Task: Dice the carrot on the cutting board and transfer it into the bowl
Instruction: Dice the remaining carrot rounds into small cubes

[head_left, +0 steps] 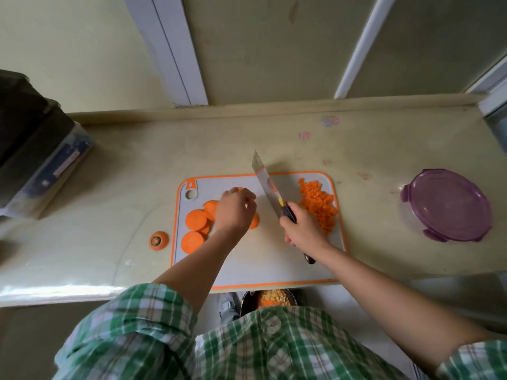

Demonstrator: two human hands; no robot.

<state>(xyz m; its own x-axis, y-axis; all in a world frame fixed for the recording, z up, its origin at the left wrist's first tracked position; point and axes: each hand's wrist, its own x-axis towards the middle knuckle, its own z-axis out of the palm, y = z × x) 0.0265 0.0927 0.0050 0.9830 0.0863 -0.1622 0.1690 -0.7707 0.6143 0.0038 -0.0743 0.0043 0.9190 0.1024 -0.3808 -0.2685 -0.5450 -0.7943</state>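
Left hand [236, 212]: fingers bent down over the round orange carrot slices [196, 219] — whether they pinch one cannot be told.
Right hand [303, 229]: clamped round the dark handle of the steel-bladed kitchen knife [264, 179], whose tip points away.
Board: white plastic cutting board with orange rim [258, 256] on the beige counter [123, 160].
Dice: heap of small orange carrot cubes [318, 207] on the board's right side.
Bowl: dark bowl [245, 303] below the counter's near edge — diced bits inside.
Elsewhere: cut-off carrot top [158, 240] on the counter just left of the board; round purple-lidded container [447, 204] well apart on the right.
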